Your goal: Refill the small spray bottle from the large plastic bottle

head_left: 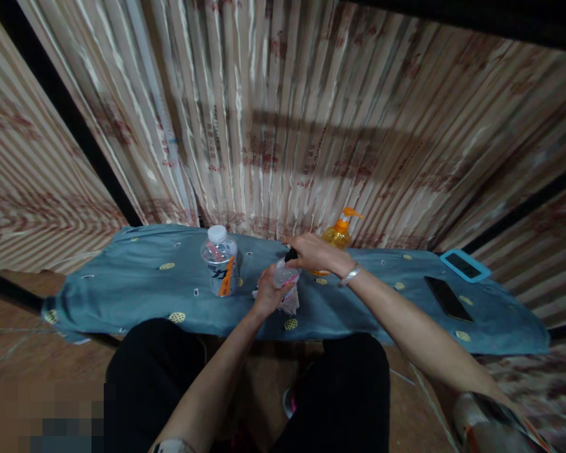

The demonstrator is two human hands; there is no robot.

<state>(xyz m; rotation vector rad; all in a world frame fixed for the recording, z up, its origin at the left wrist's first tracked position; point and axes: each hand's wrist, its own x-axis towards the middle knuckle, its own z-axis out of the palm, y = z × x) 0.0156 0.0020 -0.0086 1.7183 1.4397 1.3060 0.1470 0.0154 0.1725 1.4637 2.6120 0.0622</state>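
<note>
Head view. Black-clad knees (245, 390) fill the bottom of the frame, with both forearms reaching out over them to a low surface draped in blue cloth (136, 283). Left hand (266, 294) is wrapped around the body of a small clear bottle (287, 282), which stands near the front middle of the cloth. Right hand (314, 251) is clamped over the bottle's dark cap from above; a silver bangle (349, 275) sits on that wrist. Just left stands a larger bottle with a white cap (219, 260), apart from the hands. Orange pump bottle (340, 231) stands behind the right hand. Dark phone (448, 298) lies well to the right, a blue-cased device (465, 265) beyond it. Striped curtain (311, 126) behind.
</note>
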